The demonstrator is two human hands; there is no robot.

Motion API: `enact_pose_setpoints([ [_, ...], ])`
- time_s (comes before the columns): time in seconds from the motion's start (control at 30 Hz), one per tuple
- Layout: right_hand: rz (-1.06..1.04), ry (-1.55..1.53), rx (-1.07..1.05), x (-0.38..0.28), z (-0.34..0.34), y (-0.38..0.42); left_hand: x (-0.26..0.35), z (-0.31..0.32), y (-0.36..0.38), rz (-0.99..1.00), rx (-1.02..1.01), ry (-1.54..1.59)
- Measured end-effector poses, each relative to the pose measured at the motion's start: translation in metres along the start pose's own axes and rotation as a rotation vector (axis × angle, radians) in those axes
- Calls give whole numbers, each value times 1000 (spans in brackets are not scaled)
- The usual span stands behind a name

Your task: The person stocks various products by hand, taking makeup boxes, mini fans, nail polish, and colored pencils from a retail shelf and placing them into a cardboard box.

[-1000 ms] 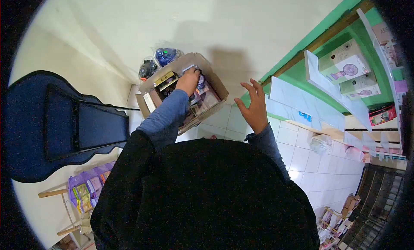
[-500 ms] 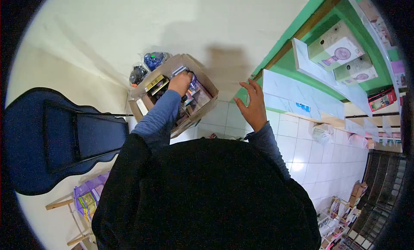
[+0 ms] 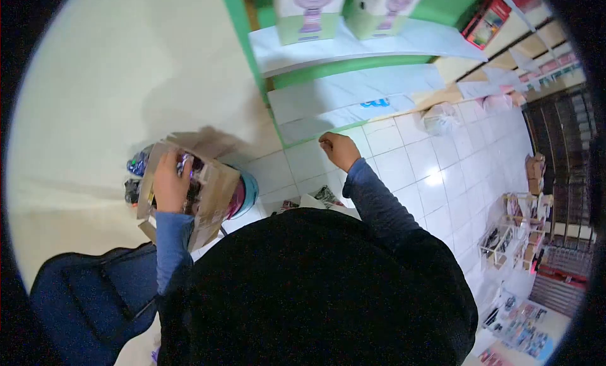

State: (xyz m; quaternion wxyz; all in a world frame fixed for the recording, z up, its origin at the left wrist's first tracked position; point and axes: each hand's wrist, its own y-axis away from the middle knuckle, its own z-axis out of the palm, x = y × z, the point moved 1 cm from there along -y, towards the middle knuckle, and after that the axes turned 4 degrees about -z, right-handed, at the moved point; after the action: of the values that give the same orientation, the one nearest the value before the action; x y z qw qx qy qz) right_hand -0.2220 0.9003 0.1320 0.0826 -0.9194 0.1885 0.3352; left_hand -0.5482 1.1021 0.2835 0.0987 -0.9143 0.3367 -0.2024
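Observation:
My left hand (image 3: 172, 183) is over the open top of a cardboard box (image 3: 214, 198) at the left, its fingers apart among the small packages inside. Whether it touches any of them cannot be made out. My right hand (image 3: 341, 150) hangs in the air above the tiled floor, in front of the lowest white shelf (image 3: 303, 123). Its fingers are curled together, and anything between them is hidden.
Bagged items (image 3: 137, 162) lie behind the box, and a teal tub (image 3: 250, 190) stands beside it. A dark blue chair (image 3: 95, 296) is lower left. Fan boxes (image 3: 309, 15) stand on the upper shelf. A plastic bag (image 3: 442, 118) rests on the floor.
The view has turned toward the shelves, so the box appears lower and further left. My left hand's fingers have spread. My right hand has gone from spread to curled.

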Motion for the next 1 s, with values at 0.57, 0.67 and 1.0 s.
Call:
enact_pose_setpoints([
  [0.57,568,17,341,300,-51,-76,158,49,38,-97,-264,205],
  [0.67,663,54,235,308,-53,-96,161,52,42,-92,-215,156],
  [1.0,677,201,22,347,-36,-130,173,61,35,-128,-251,46],
])
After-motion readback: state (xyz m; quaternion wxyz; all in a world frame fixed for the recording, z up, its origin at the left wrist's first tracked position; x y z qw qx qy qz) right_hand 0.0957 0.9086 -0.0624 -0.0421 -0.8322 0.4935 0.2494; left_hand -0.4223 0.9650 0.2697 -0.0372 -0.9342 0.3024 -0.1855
